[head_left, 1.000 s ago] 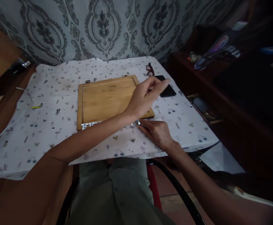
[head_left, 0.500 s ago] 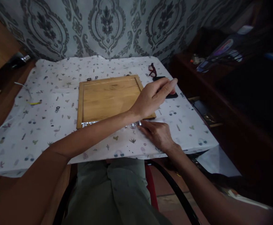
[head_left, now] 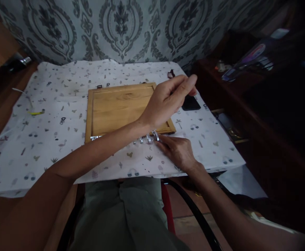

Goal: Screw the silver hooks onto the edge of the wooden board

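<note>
My left hand (head_left: pixel 168 99) is raised over the right side of a framed wooden panel (head_left: pixel 118 108), its fingers curled together; what they hold, if anything, is hidden. Beside the panel's near right corner, my right hand (head_left: pixel 180 150) pinches a shiny metal hinge (head_left: pixel 155 136) between thumb and fingers. More metal hinge parts (head_left: pixel 141 140) stand in a row along the panel's near edge, partly behind my left forearm. Another metal piece (head_left: pixel 95 138) sits at the near left corner of the panel.
Past my left hand, a black phone (head_left: pixel 191 103) and dark red glasses (head_left: pixel 171 74) lie on the patterned tablecloth (head_left: pixel 60 153). A yellow item (head_left: pixel 36 113) is at the left. A bottle (head_left: pixel 249 57) rests on the dark furniture at right.
My left hand has shifted slightly up and left, uncovering more of the phone. The hinge at my right fingertips has tilted and shows more of itself. The view has moved slightly.
</note>
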`<control>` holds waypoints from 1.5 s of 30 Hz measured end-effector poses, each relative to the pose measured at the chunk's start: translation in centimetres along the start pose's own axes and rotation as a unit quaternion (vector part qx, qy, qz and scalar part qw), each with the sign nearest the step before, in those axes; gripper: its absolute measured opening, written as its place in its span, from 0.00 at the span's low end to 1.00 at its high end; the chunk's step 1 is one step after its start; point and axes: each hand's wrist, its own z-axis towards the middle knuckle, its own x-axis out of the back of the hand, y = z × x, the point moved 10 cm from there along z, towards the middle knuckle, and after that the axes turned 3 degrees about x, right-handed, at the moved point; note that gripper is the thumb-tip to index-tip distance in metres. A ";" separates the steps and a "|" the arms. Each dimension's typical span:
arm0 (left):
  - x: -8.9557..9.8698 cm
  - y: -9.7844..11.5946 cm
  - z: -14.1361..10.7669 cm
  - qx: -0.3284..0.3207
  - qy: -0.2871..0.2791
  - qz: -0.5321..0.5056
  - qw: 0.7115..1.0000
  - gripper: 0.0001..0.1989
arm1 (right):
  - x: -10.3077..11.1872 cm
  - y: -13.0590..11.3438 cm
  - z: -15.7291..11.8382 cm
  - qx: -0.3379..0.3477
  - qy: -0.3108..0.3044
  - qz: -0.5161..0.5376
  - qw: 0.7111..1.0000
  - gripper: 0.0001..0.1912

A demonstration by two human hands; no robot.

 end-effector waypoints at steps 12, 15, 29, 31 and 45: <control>0.1 -2.4 0.0 0.029 -0.008 -0.018 0.999 0.21 | 0.1 -0.2 -0.1 0.013 0.005 -0.003 1.000 0.21; -0.1 -2.5 0.0 0.029 -0.012 -0.022 0.999 0.21 | 0.2 -0.3 -0.1 0.017 0.002 -0.001 1.000 0.22; -1.4 -1.7 -0.1 0.039 -0.068 0.066 0.995 0.13 | 0.8 -0.7 0.1 0.026 0.021 0.007 0.999 0.22; -1.2 -1.7 -0.3 0.048 -0.043 0.053 0.996 0.14 | 0.6 -0.5 0.1 0.020 0.013 0.014 1.000 0.22; -2.0 -2.7 0.0 0.065 -0.050 0.022 0.996 0.23 | 0.5 -0.5 0.1 0.020 0.020 0.017 0.999 0.24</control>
